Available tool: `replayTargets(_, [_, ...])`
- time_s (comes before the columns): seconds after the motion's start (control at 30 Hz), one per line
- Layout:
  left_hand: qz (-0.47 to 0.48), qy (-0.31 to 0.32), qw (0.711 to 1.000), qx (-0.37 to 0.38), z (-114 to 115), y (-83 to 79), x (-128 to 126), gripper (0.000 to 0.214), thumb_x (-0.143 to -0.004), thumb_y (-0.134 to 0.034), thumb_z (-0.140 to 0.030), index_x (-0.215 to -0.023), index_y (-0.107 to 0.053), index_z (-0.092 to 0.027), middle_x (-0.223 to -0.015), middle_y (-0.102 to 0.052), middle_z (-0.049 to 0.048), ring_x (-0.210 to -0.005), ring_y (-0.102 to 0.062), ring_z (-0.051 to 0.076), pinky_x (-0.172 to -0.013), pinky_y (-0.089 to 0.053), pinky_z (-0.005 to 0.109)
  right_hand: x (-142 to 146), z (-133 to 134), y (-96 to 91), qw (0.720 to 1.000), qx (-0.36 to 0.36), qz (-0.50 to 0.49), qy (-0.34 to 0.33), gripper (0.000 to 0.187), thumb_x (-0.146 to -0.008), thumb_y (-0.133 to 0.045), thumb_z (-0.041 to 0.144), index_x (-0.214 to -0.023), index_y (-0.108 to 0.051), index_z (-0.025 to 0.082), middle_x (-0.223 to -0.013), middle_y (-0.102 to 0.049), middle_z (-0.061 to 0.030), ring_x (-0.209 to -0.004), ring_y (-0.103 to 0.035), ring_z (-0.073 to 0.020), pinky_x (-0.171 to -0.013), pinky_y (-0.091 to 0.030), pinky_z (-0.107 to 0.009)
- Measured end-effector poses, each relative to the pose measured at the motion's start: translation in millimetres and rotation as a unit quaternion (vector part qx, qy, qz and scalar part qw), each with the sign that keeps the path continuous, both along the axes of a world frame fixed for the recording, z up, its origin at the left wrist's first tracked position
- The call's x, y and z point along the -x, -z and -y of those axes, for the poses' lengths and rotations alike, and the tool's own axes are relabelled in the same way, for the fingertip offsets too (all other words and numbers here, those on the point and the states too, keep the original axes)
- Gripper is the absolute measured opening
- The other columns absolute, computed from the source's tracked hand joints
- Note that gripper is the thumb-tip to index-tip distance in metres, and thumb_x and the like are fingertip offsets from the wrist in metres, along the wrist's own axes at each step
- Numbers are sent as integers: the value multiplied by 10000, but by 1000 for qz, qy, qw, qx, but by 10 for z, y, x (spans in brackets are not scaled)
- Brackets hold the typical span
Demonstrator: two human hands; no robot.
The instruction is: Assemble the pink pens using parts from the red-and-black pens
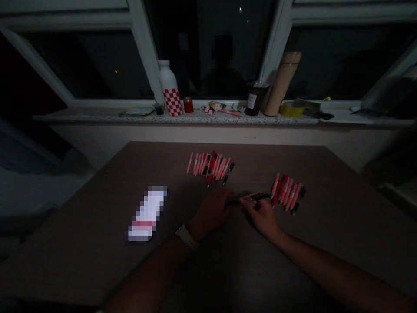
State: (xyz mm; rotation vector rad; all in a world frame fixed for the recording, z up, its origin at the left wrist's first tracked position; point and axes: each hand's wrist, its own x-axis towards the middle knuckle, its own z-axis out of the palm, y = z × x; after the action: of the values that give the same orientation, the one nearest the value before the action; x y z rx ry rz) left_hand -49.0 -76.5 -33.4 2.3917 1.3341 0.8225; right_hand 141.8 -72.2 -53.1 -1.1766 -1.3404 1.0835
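In the dim middle of the table, my left hand [216, 208] and my right hand [263, 217] meet around a pen [259, 196] with a black end. Closed fingers of my right hand pinch it from below, and its black end points right. The left fingers are curled at the other end of it, mostly dark and partly hidden. Beyond my left hand lies a row of pink, red and black pens [210, 165]. A smaller group of similar pens [286, 191] lies just right of my right hand.
A lit phone [146, 214], its screen blurred, lies on the table [97, 226] at left. On the windowsill [202, 118] stand a red-checked white bottle [171, 93], a small red jar [188, 105], a dark pouch [256, 101], a tan tumbler [282, 84] and yellow tape [292, 109].
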Motion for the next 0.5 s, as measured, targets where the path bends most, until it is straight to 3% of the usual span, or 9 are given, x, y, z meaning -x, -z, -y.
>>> replayTargets(0.13, [-17,1,1000,7,6,-29,0,448,-863,-642,-183,-1276,-470,-195,-1188,-618,103,-1138,-586,263,-982,-485,419,-19,27,-51,1000,0,20,-16,408,-749,-726,572,-762,-650,171,-605,-591,-3,-533,-514,-138,-490,-369,-257])
replayTargets(0.27, [-24,-9,1000,11,4,-48,-2,487,-844,-655,-172,-1290,-462,-202,-1147,-630,86,-1108,-597,255,-972,-487,418,-29,35,-106,999,-2,37,-22,394,-746,-715,580,-740,-639,193,-569,-591,7,-499,-514,-144,-450,-344,-254])
replayTargets(0.5, [-21,-43,999,1,-1,-76,-9,474,-846,-676,-197,-1278,-480,-193,-1054,-651,61,-1026,-620,243,-929,-496,410,-51,9,-178,994,-34,104,-9,359,-793,-684,527,-656,-608,204,-574,-616,3,-559,-574,-167,-537,-393,-279])
